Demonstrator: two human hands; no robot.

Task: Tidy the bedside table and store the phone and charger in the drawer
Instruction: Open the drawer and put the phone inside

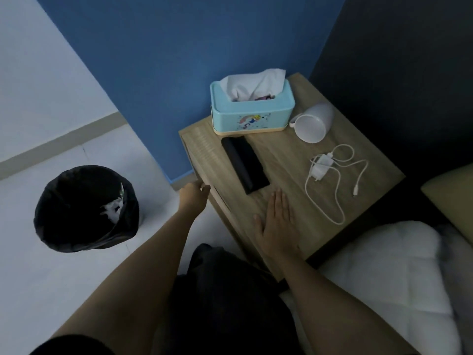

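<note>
A black phone (245, 165) lies flat on the wooden bedside table (289, 149), near its left edge. To its right lies a white charger (321, 166) with its cable looped across the tabletop. My right hand (276, 221) rests flat on the table's front part, fingers straight, just below the phone. My left hand (194, 194) reaches to the table's left front face at the drawer (204, 162); its fingertips are hidden against the drawer's edge.
A light-blue tissue box (252, 108) stands at the back of the table, a white mug (313, 123) lies on its side beside it. A bin with a black bag (85, 208) stands on the floor at left. Bed and white pillow (399, 272) at right.
</note>
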